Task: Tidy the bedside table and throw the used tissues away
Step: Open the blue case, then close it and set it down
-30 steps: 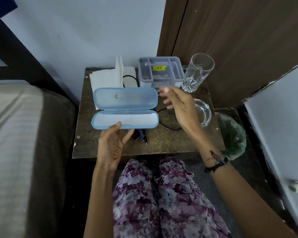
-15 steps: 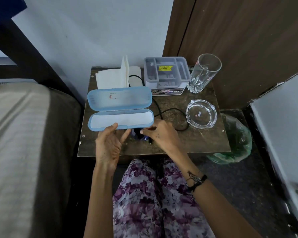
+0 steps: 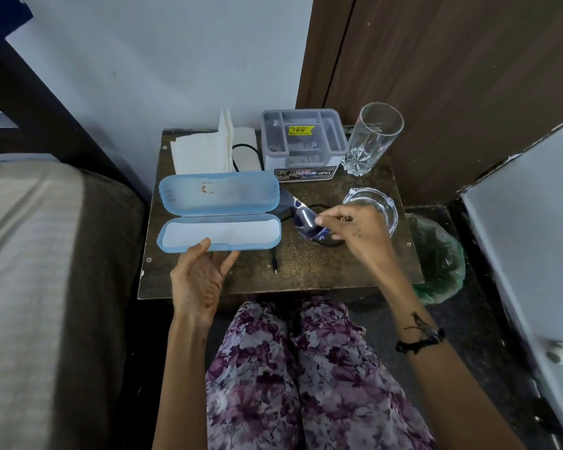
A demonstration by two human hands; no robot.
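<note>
Item: blue glasses (image 3: 306,220), now off the surface (image 3: 306,271), pinched in my right hand (image 3: 355,232) fingers, just right of open case (image 3: 218,216). 0.5 s ago it lay by the cable. Left hand (image 3: 199,280) cradles case's near edge, fingers under it. Next, prob.: glasses into case. Tissues (image 3: 202,154) untouched at back.

The grey organiser box (image 3: 301,138) carries a yellow sticker (image 3: 301,130) printed with a price reading "49.00"; the smaller line above it appears to read "selling price" but is too blurred to confirm. The label strip on its front face (image 3: 306,174) reads "OPEL".
</note>
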